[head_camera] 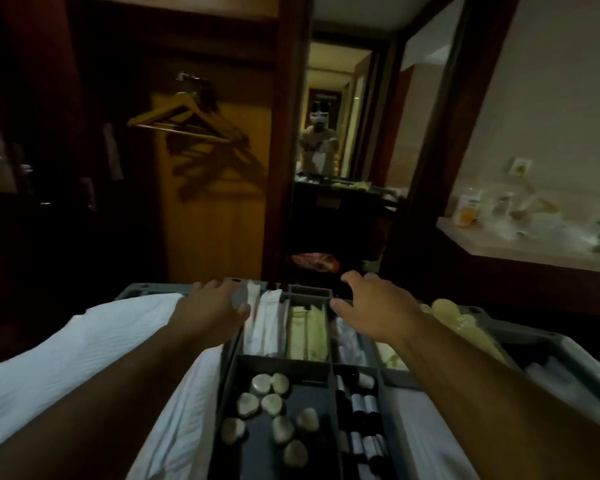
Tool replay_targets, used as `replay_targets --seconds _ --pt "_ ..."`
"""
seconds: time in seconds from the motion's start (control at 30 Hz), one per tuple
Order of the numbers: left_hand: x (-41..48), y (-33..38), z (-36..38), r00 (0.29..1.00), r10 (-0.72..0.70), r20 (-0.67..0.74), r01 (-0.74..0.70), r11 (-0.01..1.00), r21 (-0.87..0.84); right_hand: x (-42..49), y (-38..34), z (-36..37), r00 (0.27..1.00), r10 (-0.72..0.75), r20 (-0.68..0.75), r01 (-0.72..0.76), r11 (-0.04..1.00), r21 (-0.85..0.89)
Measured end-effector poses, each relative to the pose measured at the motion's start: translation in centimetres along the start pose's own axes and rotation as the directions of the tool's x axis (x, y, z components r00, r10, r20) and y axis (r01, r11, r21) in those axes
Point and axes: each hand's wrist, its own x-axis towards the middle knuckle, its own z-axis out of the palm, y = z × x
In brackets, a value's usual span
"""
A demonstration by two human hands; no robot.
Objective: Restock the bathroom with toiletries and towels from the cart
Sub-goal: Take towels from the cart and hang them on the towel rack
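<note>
View from a head camera, dim and soft with motion blur, looking down over a housekeeping cart (pixel 534 341) at a room doorway. Both forearms are cut off by the bottom edge.

The left hand (pixel 208 308) lies at the far end of a stack of folded white towels (pixel 94 341), thumb out to the right. Its fingertips are hidden over the cart's far rim, so whether they grip cannot be told. The right hand (pixel 374 306) hovers above the organiser tray (pixel 284 365), fingers apart and loosely bent, holding nothing.

The towels fill the cart's left side, their long axis running away from the viewer. In the tray, white sachets (pixel 265 323) and pale green packets (pixel 309 330) lie lengthwise in far slots, pointing away. Nearer, round wrapped soaps (pixel 271 403) are scattered in a wide compartment, beside a narrow slot of small dark bottles (pixel 364 405). Yellowish bottles (pixel 465 323) at right are partly hidden by the right arm.

Beyond the cart, a narrow gap of dark floor holds a red object (pixel 316 261), too blurred to name. Wooden hangers (pixel 184 119) hang on a panel at left; a mirror (pixel 326 133) faces the viewer. A bathroom counter (pixel 499 244) at right carries blurred items.
</note>
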Motion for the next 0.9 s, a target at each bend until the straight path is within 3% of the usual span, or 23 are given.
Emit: replay_targets --seconds 0.13,0.3,0.47,0.7,0.9 --pt "0.1 -3.5 -1.3 0.980 -0.178 -0.085 0.177 0.984 -0.024 5.0 -4.8 0.6 0.992 -0.126 0.003 0.125 0.992 0.020" --pt "-0.6 -6.6 -1.5 0.928 -0.361 -0.095 0.360 0.933 -0.030 9.1 -9.8 2.2 0.951 -0.306 0.038 0.304 0.952 0.046" --pt "-3.2 -9.5 0.0 0.834 -0.543 -0.095 0.542 0.840 -0.042 12.9 -13.5 3.7 0.889 -0.444 0.114 0.424 0.891 0.163" --pt "-8.4 -11.3 7.7 0.748 -0.658 -0.087 0.663 0.741 0.103 14.2 -18.9 10.7 0.730 -0.657 0.187 0.621 0.752 0.218" --pt "-9.4 -11.4 9.7 0.703 -0.668 -0.244 0.700 0.711 0.069 13.2 -22.4 17.4 0.630 -0.739 0.240 0.683 0.674 0.283"
